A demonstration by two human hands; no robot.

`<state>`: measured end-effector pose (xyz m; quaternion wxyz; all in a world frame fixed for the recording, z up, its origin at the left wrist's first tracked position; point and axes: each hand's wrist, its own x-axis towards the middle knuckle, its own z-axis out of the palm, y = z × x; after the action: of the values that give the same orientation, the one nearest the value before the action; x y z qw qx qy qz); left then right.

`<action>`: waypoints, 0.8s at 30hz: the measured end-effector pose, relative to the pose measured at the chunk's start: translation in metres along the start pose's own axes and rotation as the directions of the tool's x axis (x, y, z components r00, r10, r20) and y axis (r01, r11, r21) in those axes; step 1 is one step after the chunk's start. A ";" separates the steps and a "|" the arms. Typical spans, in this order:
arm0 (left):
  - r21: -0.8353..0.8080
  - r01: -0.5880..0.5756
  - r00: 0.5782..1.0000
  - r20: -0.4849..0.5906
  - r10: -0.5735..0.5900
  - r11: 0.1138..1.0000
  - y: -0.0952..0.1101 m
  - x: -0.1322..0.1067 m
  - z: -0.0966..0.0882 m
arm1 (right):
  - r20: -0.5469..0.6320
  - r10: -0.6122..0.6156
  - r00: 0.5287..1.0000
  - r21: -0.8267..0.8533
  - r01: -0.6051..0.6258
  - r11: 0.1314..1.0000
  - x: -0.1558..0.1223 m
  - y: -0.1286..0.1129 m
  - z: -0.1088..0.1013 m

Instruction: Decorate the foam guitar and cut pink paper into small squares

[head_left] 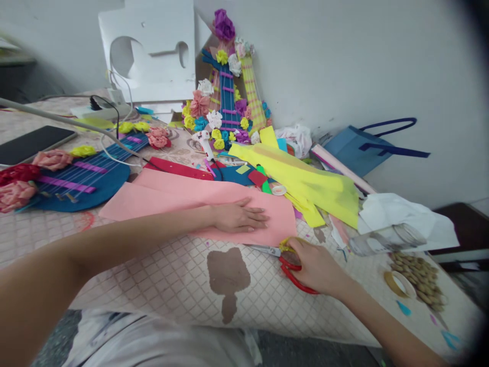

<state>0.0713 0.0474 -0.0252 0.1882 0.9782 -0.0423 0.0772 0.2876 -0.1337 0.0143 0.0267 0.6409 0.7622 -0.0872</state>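
Observation:
My left hand (239,216) lies flat, fingers stretched out, on a pink foam sheet (183,196) spread across the table. My right hand (315,265) is closed round the red handles of a pair of scissors (284,257). The scissor blades point left along the pink sheet's near edge, just below its right corner. A yellow sheet (305,178) lies folded to the right of the pink one, partly behind it.
A blue felt guitar shape with paper flowers (82,176) lies at left beside a dark tablet (32,142). A flower-covered craft piece (225,97) leans on the wall. A white glue gun (204,140), blue bag (361,145), white paper (405,216) and tape roll (399,283) surround the work area.

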 end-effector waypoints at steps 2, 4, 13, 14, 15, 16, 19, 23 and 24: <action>-0.002 -0.004 1.000 0.003 0.004 1.000 0.000 0.000 0.000 | -0.003 -0.014 1.000 0.000 0.014 1.000 0.003 -0.003 0.001; -0.003 -0.007 1.000 0.008 0.007 1.000 -0.001 0.000 0.001 | -0.008 -0.032 0.999 -0.011 0.032 0.999 0.006 -0.004 0.002; -0.010 -0.008 1.000 0.025 0.009 1.000 -0.003 0.000 0.002 | 0.014 -0.041 0.999 -0.074 0.042 0.996 0.004 0.003 0.004; -0.013 -0.003 1.000 0.026 0.004 1.000 -0.002 0.000 0.001 | 0.015 -0.037 0.999 -0.061 0.038 0.997 0.003 0.003 0.003; -0.015 0.000 1.000 0.025 0.000 1.000 -0.002 0.000 0.001 | 0.014 -0.035 0.999 -0.044 0.036 0.998 0.003 0.002 0.001; -0.015 0.003 1.000 0.025 -0.003 1.000 -0.001 0.000 0.001 | 0.010 -0.032 0.999 -0.029 0.033 0.999 0.002 0.001 0.000; -0.008 -0.001 1.000 0.016 0.001 1.000 -0.001 0.000 0.001 | 0.004 -0.026 1.000 -0.017 0.026 1.000 0.004 -0.004 -0.002; -0.013 -0.038 0.999 -0.016 0.038 0.999 -0.005 0.000 0.004 | 0.003 -0.020 1.000 -0.019 0.020 1.000 0.010 -0.012 -0.002; -0.016 -0.046 0.999 -0.020 0.046 0.999 -0.005 0.000 0.004 | 0.004 -0.022 1.000 -0.016 0.022 1.000 0.012 -0.013 -0.002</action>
<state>0.0722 0.0505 -0.0311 0.1946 0.9746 -0.0636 0.0908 0.2727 -0.1241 0.0160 0.0321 0.6320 0.7699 -0.0827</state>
